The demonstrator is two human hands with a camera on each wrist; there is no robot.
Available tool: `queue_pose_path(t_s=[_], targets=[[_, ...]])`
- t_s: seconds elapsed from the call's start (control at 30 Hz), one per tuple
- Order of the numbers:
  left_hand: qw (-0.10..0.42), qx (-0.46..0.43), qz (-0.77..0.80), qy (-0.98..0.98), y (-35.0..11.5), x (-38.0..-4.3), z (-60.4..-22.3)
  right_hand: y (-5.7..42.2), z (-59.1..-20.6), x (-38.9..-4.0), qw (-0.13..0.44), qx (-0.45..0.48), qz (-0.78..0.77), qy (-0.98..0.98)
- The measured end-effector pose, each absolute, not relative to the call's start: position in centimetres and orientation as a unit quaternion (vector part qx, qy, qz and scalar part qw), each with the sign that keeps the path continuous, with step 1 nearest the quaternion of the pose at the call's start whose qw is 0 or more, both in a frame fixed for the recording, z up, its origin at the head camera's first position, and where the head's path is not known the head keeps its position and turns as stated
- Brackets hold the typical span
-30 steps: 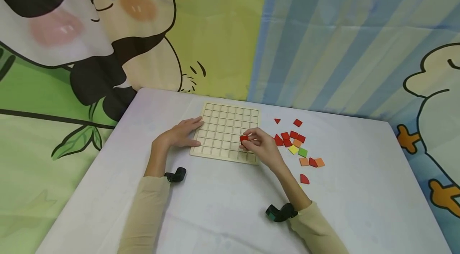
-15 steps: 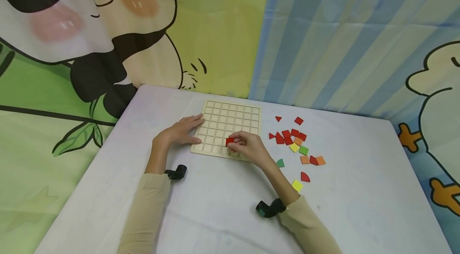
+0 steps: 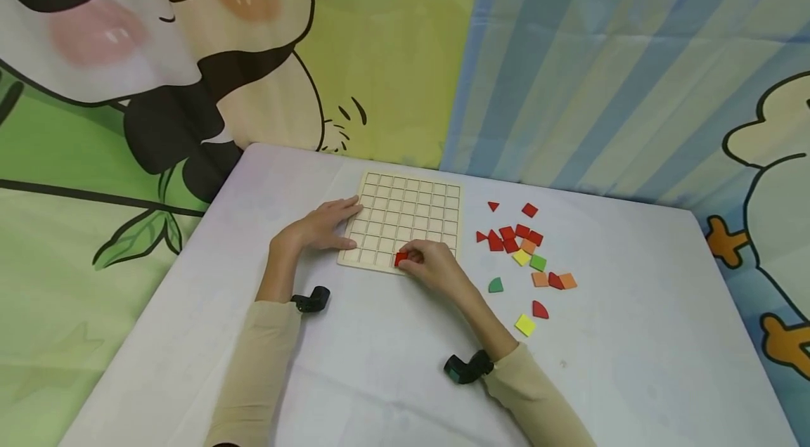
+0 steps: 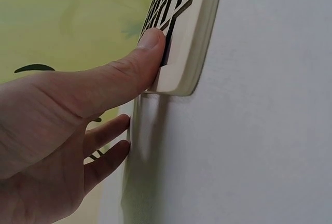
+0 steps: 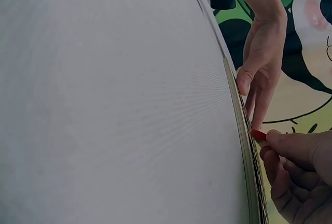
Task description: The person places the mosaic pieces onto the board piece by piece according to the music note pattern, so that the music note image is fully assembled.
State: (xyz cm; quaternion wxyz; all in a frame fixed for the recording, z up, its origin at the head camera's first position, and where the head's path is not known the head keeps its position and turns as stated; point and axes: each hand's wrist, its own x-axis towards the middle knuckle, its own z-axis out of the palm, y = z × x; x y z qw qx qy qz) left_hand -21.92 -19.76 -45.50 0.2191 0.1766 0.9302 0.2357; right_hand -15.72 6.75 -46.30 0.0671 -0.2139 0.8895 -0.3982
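Observation:
A square wooden grid board (image 3: 405, 204) lies on the table, its shallow cells bare where they show. At its left edge rests my left hand (image 3: 319, 225); in the left wrist view the thumb (image 4: 148, 53) presses on the board's corner region and the other fingers are fairly straight. Over the front edge of the board, my right hand (image 3: 433, 266) pinches a red square tile (image 3: 401, 259) between thumb and fingers. In the right wrist view the red tile (image 5: 259, 135) is tilted, its edge at the board. Whether it touches a cell, I cannot tell.
Right of the board lie several loose tiles: a cluster of red ones (image 3: 510, 245), a yellow square (image 3: 524, 325), a dark green quarter-round (image 3: 496, 284), a light green square (image 3: 538, 263) and orange squares (image 3: 540, 280). A patterned curtain (image 3: 380, 53) hangs behind the white table (image 3: 633, 334).
My right hand has carried the red tile left across the board, then down to its front row. The left hand has stayed at the board's left edge.

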Motion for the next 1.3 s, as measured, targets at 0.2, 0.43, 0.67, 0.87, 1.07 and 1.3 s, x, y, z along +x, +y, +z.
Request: queue_pose_path(t_s=[0.2, 0.43, 0.67, 0.87, 1.07, 1.3], targets=[[0.222, 0.173, 0.237, 0.93, -19.7, -21.8, -45.6, 7.2, -46.3, -15.9, 0.085, -0.198, -0.377, 0.901], [0.224, 0.172, 0.234, 0.93, -19.7, -21.7, -45.6, 8.7, -45.5, -16.5, 0.112, -0.154, -0.394, 0.899], [0.223, 0.178, 0.237, 0.929, -19.8, -21.8, -45.5, 8.9, -45.5, -16.9, 0.139, -0.165, -0.387, 0.896], [0.225, 0.173, 0.24, 0.928, -19.7, -22.0, -45.7, 8.9, -45.4, -16.9, 0.136, -0.147, -0.396, 0.896], [0.224, 0.176, 0.238, 0.929, -19.5, -22.0, -45.6, 8.9, -45.8, -16.8, 0.133, -0.142, -0.412, 0.89], [0.223, 0.177, 0.228, 0.931, -19.6, -22.1, -45.5, 8.1, -45.9, -16.6, 0.137, -0.15, -0.406, 0.891]])
